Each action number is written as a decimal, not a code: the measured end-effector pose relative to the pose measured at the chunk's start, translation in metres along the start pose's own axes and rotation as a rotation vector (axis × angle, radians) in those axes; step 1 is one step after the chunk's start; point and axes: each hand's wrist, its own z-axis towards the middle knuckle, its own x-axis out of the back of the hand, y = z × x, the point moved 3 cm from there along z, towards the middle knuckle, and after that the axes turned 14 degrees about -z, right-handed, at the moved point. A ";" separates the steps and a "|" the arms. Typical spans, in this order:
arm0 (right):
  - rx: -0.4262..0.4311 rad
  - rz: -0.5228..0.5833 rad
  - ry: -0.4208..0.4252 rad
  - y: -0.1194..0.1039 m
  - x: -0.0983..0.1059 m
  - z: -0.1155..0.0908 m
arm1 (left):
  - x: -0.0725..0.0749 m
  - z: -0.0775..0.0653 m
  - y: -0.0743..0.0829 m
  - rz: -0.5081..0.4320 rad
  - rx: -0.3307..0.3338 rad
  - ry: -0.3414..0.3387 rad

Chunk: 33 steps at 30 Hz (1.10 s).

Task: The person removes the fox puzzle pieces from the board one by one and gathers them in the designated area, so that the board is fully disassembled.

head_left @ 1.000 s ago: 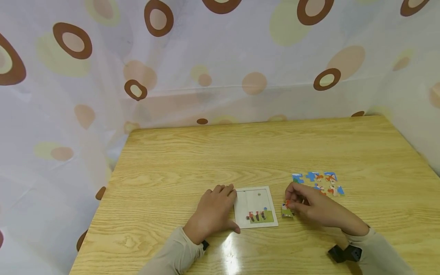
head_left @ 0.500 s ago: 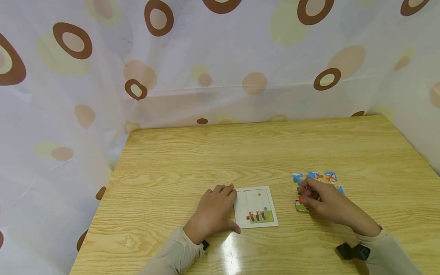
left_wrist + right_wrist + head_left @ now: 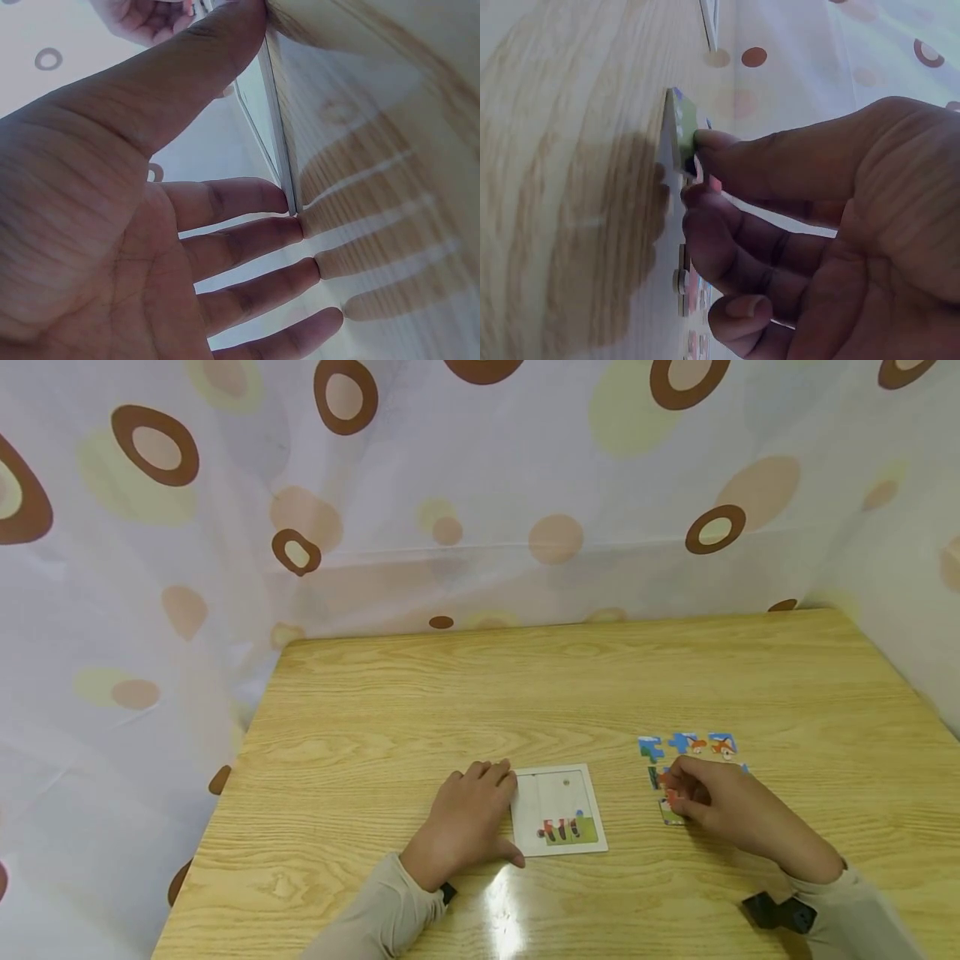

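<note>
My left hand (image 3: 467, 818) lies at the left edge of a white puzzle tray (image 3: 594, 802), fingers extended. In the left wrist view its fingertips (image 3: 304, 270) touch the table, and the index finger and thumb meet the tray's edge. A few joined pieces (image 3: 570, 831) with green ground and dark legs fill the tray's lower right. To the right of the tray, my right hand (image 3: 723, 802) pinches a green and red puzzle piece (image 3: 670, 812) between thumb and fingers. The right wrist view shows this puzzle piece (image 3: 682, 131) tilted, close to the tabletop.
Several loose puzzle pieces lie beyond the right hand, including a blue piece with green (image 3: 649, 747) and a fox-face piece (image 3: 722, 744). The hand partly covers others. The wood-grain table (image 3: 420, 702) meets a dotted curtain (image 3: 480, 468) at its back and sides.
My right hand has moved right, carrying the pinched puzzle piece away from the tray and close to the loose pieces. My left hand stays by the tray.
</note>
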 end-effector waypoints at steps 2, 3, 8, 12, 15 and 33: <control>-0.015 -0.011 -0.005 0.000 -0.001 0.000 | 0.000 0.000 0.000 0.001 -0.002 0.004; -0.021 -0.020 -0.004 0.001 -0.002 0.000 | 0.000 0.000 0.000 0.000 -0.002 0.005; -0.044 -0.080 -0.004 0.000 -0.006 0.001 | 0.001 -0.001 0.001 -0.010 0.002 -0.002; -0.045 -0.109 -0.003 -0.001 -0.006 0.001 | 0.001 -0.001 0.001 -0.015 0.006 -0.007; -0.041 -0.119 0.004 -0.002 -0.006 0.000 | 0.001 -0.001 0.001 -0.015 0.009 -0.008; 0.067 -0.138 0.154 -0.029 0.003 0.019 | 0.000 0.002 -0.001 -0.014 0.017 -0.019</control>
